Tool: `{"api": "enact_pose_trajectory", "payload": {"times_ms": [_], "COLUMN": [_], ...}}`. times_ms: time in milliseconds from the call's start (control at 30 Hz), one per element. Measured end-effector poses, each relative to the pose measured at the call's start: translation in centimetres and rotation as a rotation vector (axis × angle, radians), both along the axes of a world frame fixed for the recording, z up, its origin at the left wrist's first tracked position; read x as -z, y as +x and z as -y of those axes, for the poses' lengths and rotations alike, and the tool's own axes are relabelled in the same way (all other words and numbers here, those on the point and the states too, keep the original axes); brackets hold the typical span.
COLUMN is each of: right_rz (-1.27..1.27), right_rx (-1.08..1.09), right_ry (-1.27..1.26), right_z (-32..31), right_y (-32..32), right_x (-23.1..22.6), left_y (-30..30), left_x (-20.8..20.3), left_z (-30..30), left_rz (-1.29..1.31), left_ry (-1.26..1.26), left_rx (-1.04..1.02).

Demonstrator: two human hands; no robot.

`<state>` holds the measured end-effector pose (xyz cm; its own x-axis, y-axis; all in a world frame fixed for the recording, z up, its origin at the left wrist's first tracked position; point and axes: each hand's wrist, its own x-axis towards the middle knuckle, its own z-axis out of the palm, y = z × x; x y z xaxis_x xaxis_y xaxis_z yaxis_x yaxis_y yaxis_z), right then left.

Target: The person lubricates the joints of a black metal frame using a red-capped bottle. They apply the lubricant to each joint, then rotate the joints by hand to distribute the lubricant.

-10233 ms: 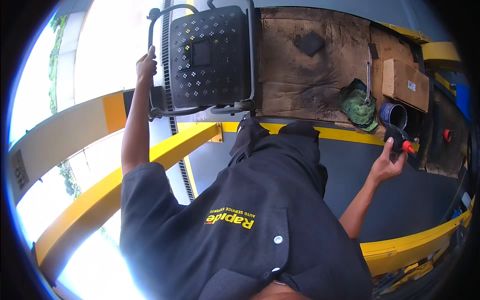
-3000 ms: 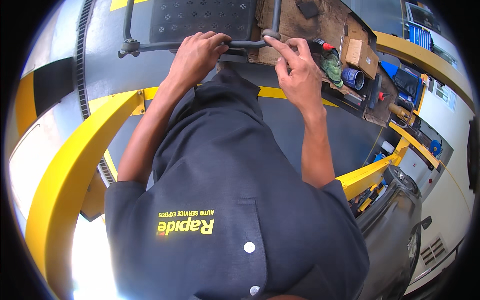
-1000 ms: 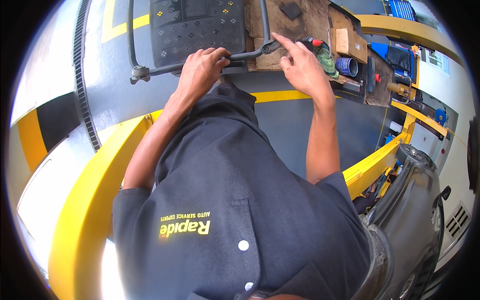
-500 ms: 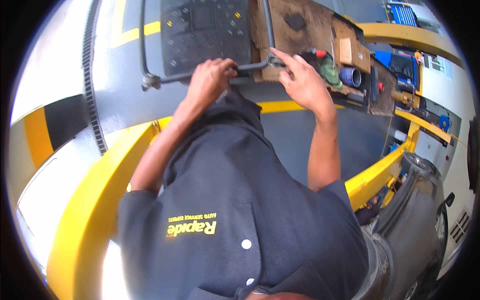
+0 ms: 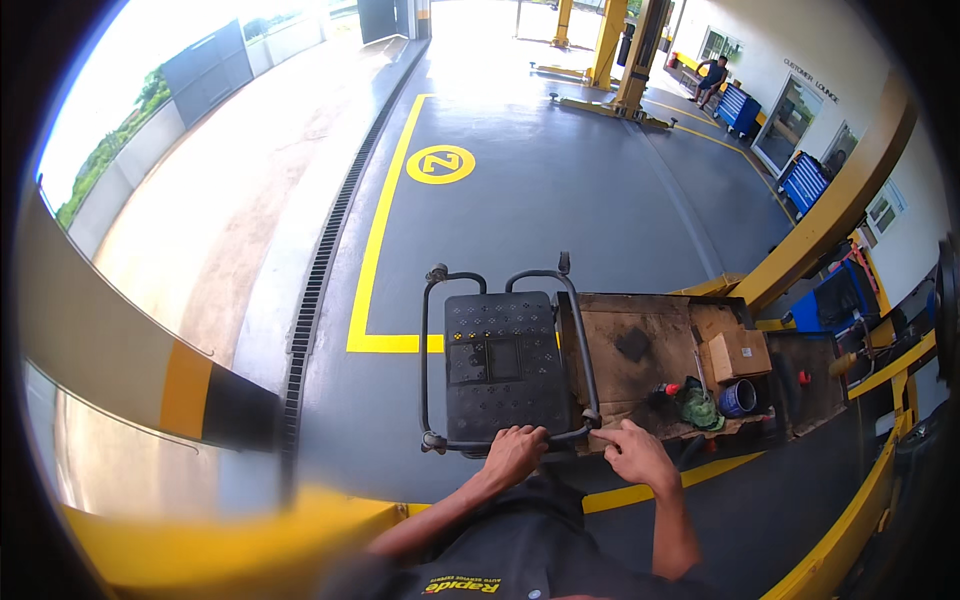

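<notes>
A black tubular metal frame [image 5: 424, 350] with casters at its corners surrounds or lies over a black patterned plastic panel [image 5: 466, 400]; I cannot tell whether they are joined. My left hand [image 5: 515, 453] is wrapped over the frame's near bar. My right hand [image 5: 638, 456] points its index finger at the caster [image 5: 592, 418] on the near right corner, touching it or almost so. The thumb stays apart from that finger. Another caster [image 5: 433, 440] sits at the near left corner.
To the right, a cardboard-covered surface [image 5: 640, 385] holds a carton [image 5: 740, 354], a blue-rimmed can [image 5: 738, 398] and a green cloth [image 5: 700, 408]. Yellow lift arms [image 5: 850, 540] flank me. A drain grate [image 5: 325, 260] runs along the left; a person [image 5: 712, 80] sits far off.
My view has tilted up, from my shirt and arms to the workshop floor ahead. The left hand keeps its hold on the frame; the right stays by the same caster.
</notes>
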<state>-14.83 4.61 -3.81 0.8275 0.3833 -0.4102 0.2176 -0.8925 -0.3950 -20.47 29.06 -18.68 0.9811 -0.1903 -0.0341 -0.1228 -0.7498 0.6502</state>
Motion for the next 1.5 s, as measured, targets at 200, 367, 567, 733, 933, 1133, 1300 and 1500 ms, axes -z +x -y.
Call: {"api": "enact_pose_trajectory", "payload": {"times_ms": [200, 367, 567, 733, 933, 1133, 1300, 1500], "right_rz": [0.131, 0.140, 0.099, -0.025, 0.171, -0.112, 0.116, 0.019], "right_rx": [0.125, 0.045, -0.020, -0.220, -0.205, -0.418, -0.421, -0.513], "right_ry": [0.000, -0.151, -0.002, -0.025, -0.102, 0.082, 0.085, 0.023], "right_z": [-2.6, 0.8, -2.1, 0.8, 0.2, 1.4, 1.1, 3.6], "right_y": [0.4, 0.3, 0.6, 3.1, 4.0, 6.1, 7.8, 8.1], "right_x": [-0.8, 3.4, 0.3, 0.3, 0.4, -0.1, 1.7, 1.6], "left_y": [0.9, 1.3, 1.1, 0.9, 1.1, 0.5, 0.5, 0.3], "left_x": [-1.0, -0.1, -1.0, -1.3, -2.0, -1.4, -2.2, -3.1], "left_z": [2.1, 2.2, 2.5, 2.9, 3.4, 4.2, 4.9, 5.6], "left_rz": [0.100, 0.101, 0.065, -0.021, -0.067, -0.015, 0.006, -0.086], "left_ry": [0.115, 0.102, 0.097, 0.078, 0.073, 0.041, 0.010, -0.020], "left_rx": [0.092, 0.051, 0.003, -0.073, -0.113, -0.258, -0.320, -0.376]}}
